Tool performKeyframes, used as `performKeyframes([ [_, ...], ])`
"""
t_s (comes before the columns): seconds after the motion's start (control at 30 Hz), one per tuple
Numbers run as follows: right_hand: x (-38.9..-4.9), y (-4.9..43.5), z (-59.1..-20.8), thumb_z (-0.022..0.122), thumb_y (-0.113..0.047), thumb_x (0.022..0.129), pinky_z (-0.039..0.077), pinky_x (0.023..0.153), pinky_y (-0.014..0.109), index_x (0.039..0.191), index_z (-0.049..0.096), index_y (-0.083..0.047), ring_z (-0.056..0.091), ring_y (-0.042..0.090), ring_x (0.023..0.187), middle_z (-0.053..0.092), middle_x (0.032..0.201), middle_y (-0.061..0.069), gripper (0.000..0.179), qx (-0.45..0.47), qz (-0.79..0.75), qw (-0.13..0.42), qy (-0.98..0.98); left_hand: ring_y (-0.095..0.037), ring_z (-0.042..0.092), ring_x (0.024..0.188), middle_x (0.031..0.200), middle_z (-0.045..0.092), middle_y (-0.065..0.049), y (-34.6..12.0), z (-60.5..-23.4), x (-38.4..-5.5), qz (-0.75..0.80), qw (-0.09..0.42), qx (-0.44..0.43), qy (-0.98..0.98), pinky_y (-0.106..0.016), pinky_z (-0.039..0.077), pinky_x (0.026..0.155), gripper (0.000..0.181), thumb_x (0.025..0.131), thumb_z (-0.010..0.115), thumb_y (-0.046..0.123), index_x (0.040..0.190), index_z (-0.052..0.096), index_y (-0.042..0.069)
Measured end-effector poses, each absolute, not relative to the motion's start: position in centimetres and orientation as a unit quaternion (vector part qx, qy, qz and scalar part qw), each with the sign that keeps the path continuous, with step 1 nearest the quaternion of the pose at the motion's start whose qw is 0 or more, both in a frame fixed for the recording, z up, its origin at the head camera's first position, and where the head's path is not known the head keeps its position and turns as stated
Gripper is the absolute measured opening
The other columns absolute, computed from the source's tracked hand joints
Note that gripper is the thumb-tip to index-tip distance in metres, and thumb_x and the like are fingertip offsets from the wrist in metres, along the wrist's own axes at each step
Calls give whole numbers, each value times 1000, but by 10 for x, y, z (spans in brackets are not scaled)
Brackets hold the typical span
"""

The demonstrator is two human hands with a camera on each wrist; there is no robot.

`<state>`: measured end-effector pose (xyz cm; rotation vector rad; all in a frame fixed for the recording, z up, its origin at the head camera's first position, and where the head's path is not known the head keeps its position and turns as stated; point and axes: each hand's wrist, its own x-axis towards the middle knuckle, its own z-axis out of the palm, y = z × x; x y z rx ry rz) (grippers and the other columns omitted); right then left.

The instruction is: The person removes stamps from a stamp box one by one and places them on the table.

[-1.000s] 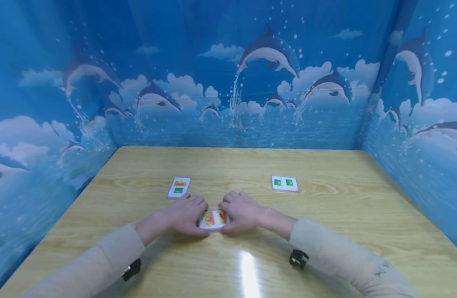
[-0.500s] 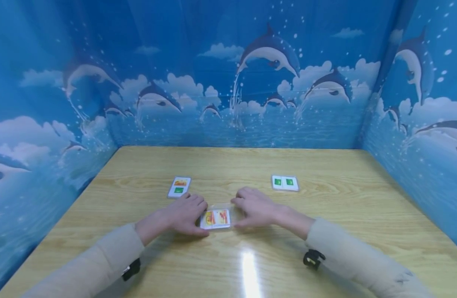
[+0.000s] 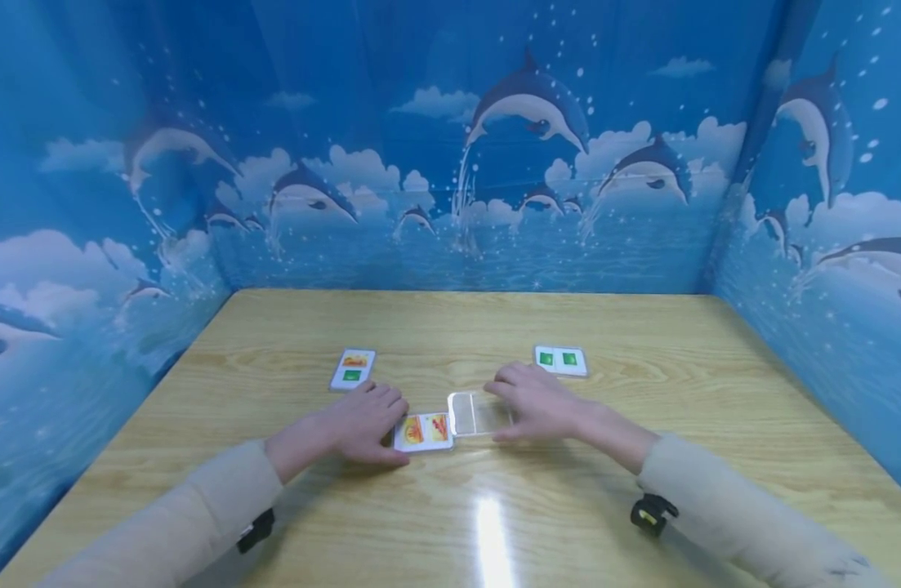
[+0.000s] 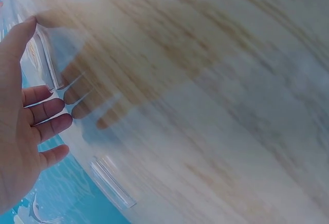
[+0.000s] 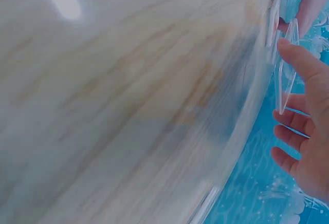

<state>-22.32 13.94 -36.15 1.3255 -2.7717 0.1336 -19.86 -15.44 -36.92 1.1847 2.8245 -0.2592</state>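
Note:
On the table lies a flat clear case [image 3: 423, 431] with two orange pictures on white. My left hand [image 3: 365, 420] holds its left end between thumb and fingers; the left wrist view shows the case edge [image 4: 49, 59] there. To its right, my right hand [image 3: 541, 400] grips a see-through plastic cover [image 3: 472, 414] with a line across it. That cover overlaps the case's right edge in the head view. In the right wrist view the thumb and index finger pinch the cover [image 5: 286, 72], held slightly tilted above the tabletop.
A similar case [image 3: 353, 370] with one orange and one green picture lies beyond my left hand. Another case [image 3: 560, 360], with two green pictures, lies behind my right hand. Blue dolphin-printed curtains [image 3: 450, 163] enclose the wooden table [image 3: 641, 343] at back and sides.
My right hand has lifted the clear cover off the orange-picture case and moved it right. My left hand has stayed in place on the case.

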Motion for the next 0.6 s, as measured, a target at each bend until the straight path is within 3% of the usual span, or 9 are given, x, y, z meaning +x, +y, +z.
performKeyframes([
  [0.6,-213,148,-371,63,-56,78,39,95,44,120,57,-1,50,23,105,56,111,9,70,437,-11,30,-899,-20,49,105,113,54,-7,-154,-368,-199,-87,39,383,919,-43,38,95,72,82,47,68,120,53,7],
])
